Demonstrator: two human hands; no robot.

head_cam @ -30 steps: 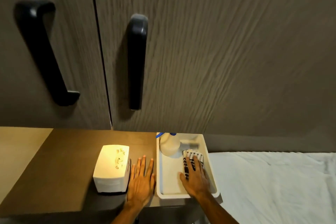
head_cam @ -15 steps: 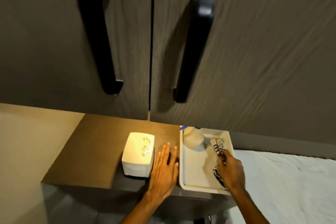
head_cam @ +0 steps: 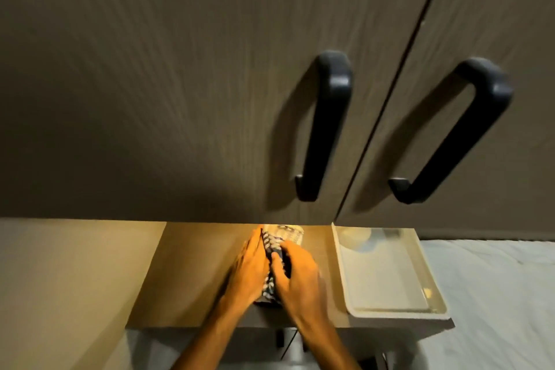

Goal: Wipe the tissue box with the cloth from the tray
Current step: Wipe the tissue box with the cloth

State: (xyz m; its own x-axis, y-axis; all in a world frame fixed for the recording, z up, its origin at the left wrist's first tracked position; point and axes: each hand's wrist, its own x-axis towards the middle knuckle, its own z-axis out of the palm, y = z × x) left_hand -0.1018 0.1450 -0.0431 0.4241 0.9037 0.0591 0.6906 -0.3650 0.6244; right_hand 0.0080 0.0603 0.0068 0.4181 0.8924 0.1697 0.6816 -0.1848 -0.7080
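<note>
**Both hands on the tissue box, cloth out of the tray**

The dark-and-white patterned cloth point(head_cam: 272, 252) lies over the top of the pale rectangular tissue box point(head_cam: 288, 233), which stands on the brown wooden tabletop point(head_cam: 192, 273) close under the cabinet doors. Only the far end of the box shows past the hands, brightly lit; the rest is covered.

The right hand point(head_cam: 297, 276) is curled over the cloth, fingers bent and closed on the fabric, pressing it against the box. The left hand point(head_cam: 247, 270) lies along the box's left side, fingers straight and held together, flat against the box and the edge of the cloth; it is extended rather than gripping. The hands are somewhat blurred.

Just to the right, apart from the box, sits the shallow white rectangular plastic tray point(head_cam: 432, 308), its near end reaching the tabletop's front edge. At its far end stands a white rounded bottle point(head_cam: 356, 239), only the lower part visible below the cabinet, with a pale object beside it too indistinct to identify. The rest of the tray floor is bare apart from a small yellowish mark near the right wall.

Two black looped handles point(head_cam: 327, 126) hang on the grey-brown woodgrain cabinet doors point(head_cam: 150, 84) above. A white rumpled bedsheet point(head_cam: 504, 294) lies right of the tray.
</note>
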